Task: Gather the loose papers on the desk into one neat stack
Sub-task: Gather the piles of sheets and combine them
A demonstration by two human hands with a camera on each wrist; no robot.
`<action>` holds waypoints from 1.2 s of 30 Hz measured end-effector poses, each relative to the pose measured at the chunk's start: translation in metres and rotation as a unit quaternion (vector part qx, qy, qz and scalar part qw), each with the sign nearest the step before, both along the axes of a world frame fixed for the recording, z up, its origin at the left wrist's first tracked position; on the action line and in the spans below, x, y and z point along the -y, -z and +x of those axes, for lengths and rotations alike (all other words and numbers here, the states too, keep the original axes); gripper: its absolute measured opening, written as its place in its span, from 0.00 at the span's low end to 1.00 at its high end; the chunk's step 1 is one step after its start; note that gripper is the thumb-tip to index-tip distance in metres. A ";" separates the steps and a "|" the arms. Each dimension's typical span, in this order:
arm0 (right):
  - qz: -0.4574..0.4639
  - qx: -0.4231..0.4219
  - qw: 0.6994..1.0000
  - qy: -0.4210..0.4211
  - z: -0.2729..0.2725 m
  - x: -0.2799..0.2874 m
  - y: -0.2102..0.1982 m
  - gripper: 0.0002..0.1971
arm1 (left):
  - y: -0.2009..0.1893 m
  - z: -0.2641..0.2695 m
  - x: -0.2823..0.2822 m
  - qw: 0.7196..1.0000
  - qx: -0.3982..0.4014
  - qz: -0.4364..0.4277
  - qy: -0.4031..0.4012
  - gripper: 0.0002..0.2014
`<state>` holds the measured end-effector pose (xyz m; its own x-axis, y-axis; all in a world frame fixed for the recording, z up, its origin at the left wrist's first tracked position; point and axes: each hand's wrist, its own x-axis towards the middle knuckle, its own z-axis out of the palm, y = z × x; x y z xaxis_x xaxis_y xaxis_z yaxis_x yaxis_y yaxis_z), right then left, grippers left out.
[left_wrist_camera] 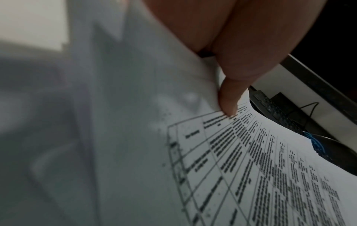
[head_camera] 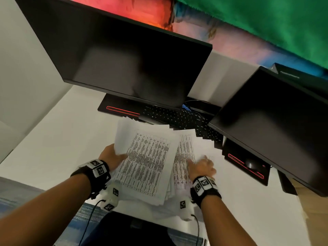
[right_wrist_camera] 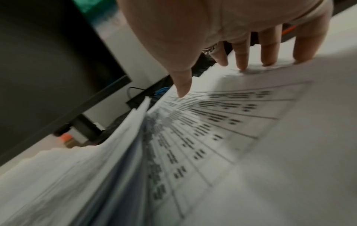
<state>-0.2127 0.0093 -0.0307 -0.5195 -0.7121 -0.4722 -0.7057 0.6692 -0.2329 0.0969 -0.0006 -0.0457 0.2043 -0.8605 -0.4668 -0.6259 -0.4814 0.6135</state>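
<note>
A thick sheaf of printed papers (head_camera: 147,162) with tables of text lies partly lifted near the white desk's front edge. My left hand (head_camera: 113,156) grips its left edge, thumb (left_wrist_camera: 230,99) pressed on the top sheet, fingers hidden underneath. More sheets (head_camera: 186,153) lie fanned out to the right, reaching over the keyboard. My right hand (head_camera: 202,166) rests flat on these, fingers (right_wrist_camera: 243,61) spread and straight, tips pressing the paper (right_wrist_camera: 251,122). The raised sheaf's edge (right_wrist_camera: 123,145) shows at the left of the right wrist view.
A large dark monitor (head_camera: 124,59) stands behind the papers, a second one (head_camera: 276,125) at the right. A black keyboard (head_camera: 177,118) lies under the far paper edges. A mouse (head_camera: 252,164) sits on a red-trimmed stand base at the right. The white desk (head_camera: 53,142) extends left.
</note>
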 end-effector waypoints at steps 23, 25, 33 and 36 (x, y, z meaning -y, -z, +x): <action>-0.432 0.101 0.896 -0.023 -0.049 0.007 -0.197 0.04 | -0.005 0.000 0.006 1.000 -0.005 0.013 0.008 0.16; -0.435 0.211 0.875 0.021 -0.046 0.008 -0.196 0.04 | -0.004 0.000 0.005 1.000 -0.008 0.010 0.003 0.15; -0.188 0.266 0.943 0.076 -0.004 0.026 -0.049 0.16 | -0.010 -0.001 0.011 0.989 -0.092 0.061 -0.102 0.33; -0.050 0.181 0.980 -0.060 0.017 0.012 -0.006 0.23 | -0.010 -0.003 0.013 0.987 -0.113 0.064 -0.100 0.32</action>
